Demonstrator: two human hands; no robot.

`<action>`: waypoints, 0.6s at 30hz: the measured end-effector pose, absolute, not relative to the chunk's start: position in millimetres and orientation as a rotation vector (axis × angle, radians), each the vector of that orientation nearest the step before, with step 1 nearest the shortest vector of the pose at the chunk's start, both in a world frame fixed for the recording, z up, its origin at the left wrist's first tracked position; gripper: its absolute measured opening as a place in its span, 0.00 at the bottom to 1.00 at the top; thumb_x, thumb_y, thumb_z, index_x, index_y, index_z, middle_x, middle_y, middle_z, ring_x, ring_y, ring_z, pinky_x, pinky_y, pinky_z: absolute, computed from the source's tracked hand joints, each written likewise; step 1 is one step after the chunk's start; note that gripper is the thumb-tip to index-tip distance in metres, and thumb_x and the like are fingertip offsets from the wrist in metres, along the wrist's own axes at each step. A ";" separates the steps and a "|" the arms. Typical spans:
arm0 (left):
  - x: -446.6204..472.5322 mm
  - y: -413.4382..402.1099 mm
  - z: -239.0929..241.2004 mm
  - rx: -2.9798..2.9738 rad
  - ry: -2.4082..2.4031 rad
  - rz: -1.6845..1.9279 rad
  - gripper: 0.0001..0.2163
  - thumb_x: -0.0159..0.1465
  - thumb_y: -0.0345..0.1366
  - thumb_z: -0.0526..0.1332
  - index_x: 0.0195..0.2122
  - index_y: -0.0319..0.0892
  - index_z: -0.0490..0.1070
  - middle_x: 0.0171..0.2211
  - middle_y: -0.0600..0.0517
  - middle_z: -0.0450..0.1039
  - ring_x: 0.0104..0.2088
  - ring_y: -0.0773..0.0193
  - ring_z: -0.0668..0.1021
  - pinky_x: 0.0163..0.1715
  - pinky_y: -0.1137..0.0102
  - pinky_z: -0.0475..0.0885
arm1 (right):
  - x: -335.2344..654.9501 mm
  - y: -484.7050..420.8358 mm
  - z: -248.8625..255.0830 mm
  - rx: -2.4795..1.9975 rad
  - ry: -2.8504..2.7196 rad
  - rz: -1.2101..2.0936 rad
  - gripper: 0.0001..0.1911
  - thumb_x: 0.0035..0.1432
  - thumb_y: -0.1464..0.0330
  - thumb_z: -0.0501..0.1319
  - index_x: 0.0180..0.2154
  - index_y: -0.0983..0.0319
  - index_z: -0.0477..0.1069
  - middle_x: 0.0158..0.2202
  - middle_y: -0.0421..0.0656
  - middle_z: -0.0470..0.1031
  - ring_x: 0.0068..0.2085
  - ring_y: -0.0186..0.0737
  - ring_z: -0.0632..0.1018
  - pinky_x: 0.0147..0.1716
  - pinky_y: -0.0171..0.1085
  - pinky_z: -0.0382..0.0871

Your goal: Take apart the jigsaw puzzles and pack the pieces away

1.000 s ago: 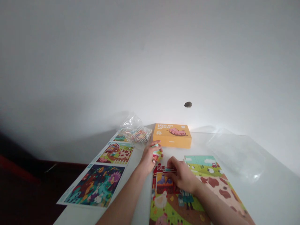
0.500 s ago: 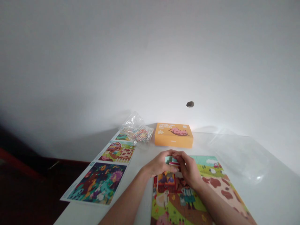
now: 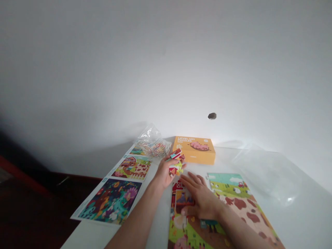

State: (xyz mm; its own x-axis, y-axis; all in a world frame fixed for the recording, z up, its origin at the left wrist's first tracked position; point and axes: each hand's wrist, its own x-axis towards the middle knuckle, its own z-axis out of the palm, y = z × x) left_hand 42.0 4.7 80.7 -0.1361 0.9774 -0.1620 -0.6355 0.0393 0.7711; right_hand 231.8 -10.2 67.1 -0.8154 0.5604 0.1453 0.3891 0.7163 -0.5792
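Note:
A colourful farm jigsaw (image 3: 233, 204) lies partly assembled on the white table (image 3: 306, 221) in front of me. My left hand (image 3: 166, 171) is raised just beyond the jigsaw's far left corner, fingers closed round a small stack of loose puzzle pieces (image 3: 176, 162). My right hand (image 3: 199, 197) rests flat on the jigsaw near the red barn, fingers stretched out and holding nothing.
An orange puzzle box (image 3: 194, 149) stands at the table's far edge by the white wall. Left of it lies a clear bag of pieces (image 3: 153, 144). Picture sheets (image 3: 111, 200) run along the left edge. A clear plastic bag (image 3: 264, 169) lies at right.
Both hands were together over the jigsaw's top left half a second ago. Now my left hand has lifted away with the pieces, and my right hand has flattened onto the puzzle.

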 end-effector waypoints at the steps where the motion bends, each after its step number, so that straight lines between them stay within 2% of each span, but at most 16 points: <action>1: 41.4 4.6 80.2 0.523 0.827 1.503 0.17 0.50 0.26 0.65 0.43 0.37 0.74 0.35 0.46 0.78 0.37 0.59 0.80 0.39 0.64 0.76 | 230.4 -11.2 68.1 -0.734 -2.629 0.807 0.47 0.46 0.50 0.67 0.64 0.56 0.54 0.62 0.51 0.61 0.63 0.63 0.56 0.59 0.59 0.47; 6: 39.7 3.8 83.4 0.497 0.708 1.514 0.21 0.52 0.23 0.62 0.48 0.40 0.71 0.42 0.46 0.77 0.39 0.59 0.80 0.39 0.66 0.76 | 225.1 -14.7 74.1 -0.744 -2.571 0.901 0.49 0.42 0.53 0.71 0.63 0.56 0.56 0.54 0.49 0.67 0.54 0.52 0.66 0.57 0.49 0.55; 9: 38.2 3.1 87.1 0.464 0.694 1.505 0.23 0.52 0.22 0.60 0.51 0.42 0.69 0.46 0.46 0.75 0.40 0.60 0.80 0.37 0.68 0.77 | 224.0 -15.8 75.2 -0.759 -2.573 0.909 0.49 0.42 0.57 0.72 0.63 0.55 0.56 0.53 0.48 0.66 0.53 0.51 0.66 0.56 0.48 0.56; 13: 35.6 2.1 87.7 0.386 0.661 1.491 0.20 0.57 0.27 0.61 0.51 0.42 0.67 0.51 0.43 0.72 0.44 0.57 0.79 0.38 0.66 0.77 | 223.1 -16.9 75.5 -0.780 -2.489 0.969 0.45 0.45 0.63 0.70 0.63 0.56 0.55 0.52 0.48 0.63 0.52 0.49 0.66 0.54 0.45 0.60; 16: 34.7 3.1 84.2 0.329 0.664 1.485 0.17 0.57 0.26 0.63 0.48 0.42 0.67 0.49 0.44 0.73 0.44 0.57 0.79 0.40 0.64 0.76 | 223.7 -17.6 74.8 -0.756 -2.396 1.047 0.36 0.51 0.71 0.64 0.61 0.57 0.58 0.49 0.46 0.65 0.49 0.44 0.68 0.50 0.40 0.63; 18: 35.9 4.0 81.7 0.337 0.711 1.476 0.17 0.56 0.25 0.63 0.46 0.42 0.67 0.42 0.46 0.74 0.39 0.60 0.80 0.37 0.65 0.76 | 224.6 -17.0 72.8 -0.719 -2.384 1.052 0.21 0.56 0.73 0.60 0.52 0.57 0.67 0.43 0.44 0.68 0.44 0.41 0.70 0.45 0.37 0.64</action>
State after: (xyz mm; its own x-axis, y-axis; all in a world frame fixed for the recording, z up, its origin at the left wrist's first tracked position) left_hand 35.9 4.0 81.7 -0.0570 0.9721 -0.2274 -0.7835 0.0976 0.6137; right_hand 224.6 -17.0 72.8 -0.7706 0.6122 0.1771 0.2820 0.5767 -0.7667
